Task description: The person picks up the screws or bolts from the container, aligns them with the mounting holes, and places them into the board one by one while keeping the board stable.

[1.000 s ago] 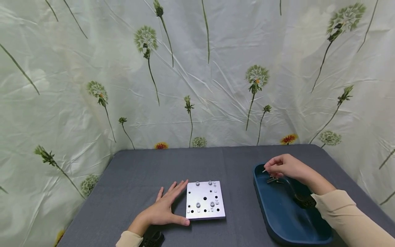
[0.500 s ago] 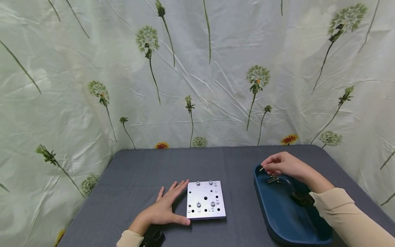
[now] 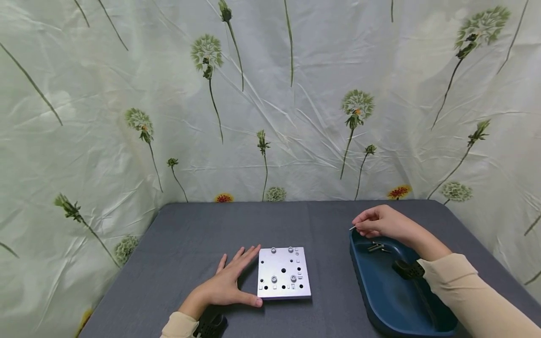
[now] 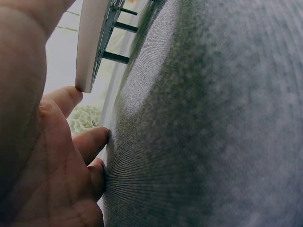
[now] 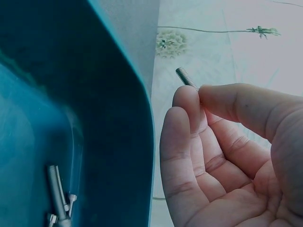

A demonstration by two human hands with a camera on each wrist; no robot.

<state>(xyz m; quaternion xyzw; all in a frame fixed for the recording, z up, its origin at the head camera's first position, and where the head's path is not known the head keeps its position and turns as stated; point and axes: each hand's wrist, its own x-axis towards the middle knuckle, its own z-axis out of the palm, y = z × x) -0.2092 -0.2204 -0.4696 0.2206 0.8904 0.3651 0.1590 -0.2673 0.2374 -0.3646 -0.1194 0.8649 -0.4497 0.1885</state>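
A square silver metal plate (image 3: 272, 268) with holes and several screw heads lies on the table, left of the tray. My left hand (image 3: 230, 285) rests along its left side, fingers straight and spread, with the thumb at the near left corner. In the left wrist view a fingertip touches the plate's edge (image 4: 89, 52), and threaded screw ends (image 4: 116, 57) stick out beneath. My right hand (image 3: 389, 226) is over the far left corner of the blue tray (image 3: 365, 300). It pinches a small screw (image 5: 186, 77) between thumb and fingers; the threaded end points outward and its head is hidden.
Several loose screws (image 3: 376, 247) lie at the far end of the blue tray, also visible in the right wrist view. Grey cloth (image 3: 236, 225) covers the table. A floral curtain (image 3: 313, 141) hangs behind the far edge.
My right hand has risen slightly and moved left with the screw, from over the tray's inside to its far left rim. The left hand and the plate hold their places.
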